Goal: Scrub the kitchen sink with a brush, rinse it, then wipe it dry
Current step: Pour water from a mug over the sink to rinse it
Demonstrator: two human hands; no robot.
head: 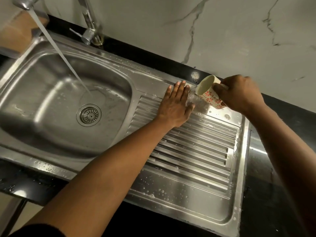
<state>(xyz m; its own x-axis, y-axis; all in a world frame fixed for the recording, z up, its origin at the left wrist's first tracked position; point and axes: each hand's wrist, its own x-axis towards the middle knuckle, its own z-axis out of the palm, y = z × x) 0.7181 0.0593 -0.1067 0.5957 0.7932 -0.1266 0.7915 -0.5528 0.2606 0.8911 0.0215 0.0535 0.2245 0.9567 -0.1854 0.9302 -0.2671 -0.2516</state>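
Note:
A steel sink [42, 86] with a round drain [89, 114] fills the left side. Its ribbed drainboard [196, 151] stretches to the right, dotted with droplets and suds. The tap [25, 3] runs, and its stream lands near the drain. My right hand [239, 93] holds a cream mug with red flowers [209, 93], tipped so water spills onto the drainboard's far edge. My left hand [176, 105] lies flat with fingers spread on the wet drainboard, right beside the poured water. No brush or cloth is in sight.
A black countertop [273, 185] frames the sink at the front and right. A marbled white wall [222, 31] rises behind. The tap's base and lever [90, 35] stand at the sink's back edge.

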